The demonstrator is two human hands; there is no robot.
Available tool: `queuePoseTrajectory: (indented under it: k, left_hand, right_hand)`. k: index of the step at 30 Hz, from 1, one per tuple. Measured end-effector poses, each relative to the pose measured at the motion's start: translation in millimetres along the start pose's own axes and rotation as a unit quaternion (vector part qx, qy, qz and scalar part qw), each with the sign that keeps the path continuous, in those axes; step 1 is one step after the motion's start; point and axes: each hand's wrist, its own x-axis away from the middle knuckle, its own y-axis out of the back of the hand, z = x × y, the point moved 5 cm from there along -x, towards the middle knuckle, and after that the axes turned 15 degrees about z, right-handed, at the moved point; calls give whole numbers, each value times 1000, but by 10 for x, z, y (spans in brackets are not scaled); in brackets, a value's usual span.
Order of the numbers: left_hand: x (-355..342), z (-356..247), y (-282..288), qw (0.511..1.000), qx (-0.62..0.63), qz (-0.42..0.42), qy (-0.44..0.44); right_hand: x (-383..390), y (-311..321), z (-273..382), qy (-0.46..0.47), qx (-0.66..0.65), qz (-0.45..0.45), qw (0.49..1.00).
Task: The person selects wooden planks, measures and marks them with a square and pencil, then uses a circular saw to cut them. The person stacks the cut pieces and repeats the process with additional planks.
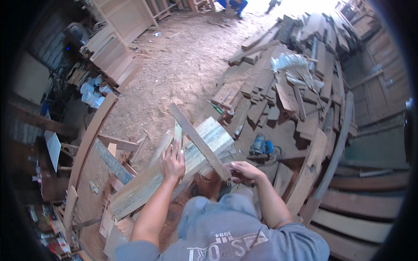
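Note:
A narrow wooden strip point(198, 141) lies slantwise across a stack of pale, grey-streaked boards point(148, 185) in front of me. My right hand point(244, 172) is at the strip's near end, its fingers curled against the wood; part of the grip is hidden. My left hand point(172, 164) rests on the boards left of the strip, fingers stretched out and close together. A thin, light greenish piece of wood point(177, 132) shows just beyond those fingertips.
A blue power tool point(260, 145) sits on the ground to the right. Beyond it rises a large heap of timber offcuts point(300, 82). Curved wooden lengths point(89, 139) stand at left, near white containers point(91, 95). Panels lean at the far left. Another person point(235, 5) crouches far ahead.

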Motion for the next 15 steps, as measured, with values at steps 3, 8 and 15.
queuePoseTrajectory:
  k: [3, 8, 15]
  left_hand:
    - [-49, 78, -74, 1000, 24, 3, -21]
    - [-99, 142, -118, 997, 49, -54, -32]
    - [-86, 329, -169, 990, 124, -39, -53]
  right_hand:
    - [-178, -606, -10, 159, -189, -38, 968]
    - [-286, -639, 11, 255, -191, -78, 945]
    - [1296, -61, -520, 338, -247, -297, 858]
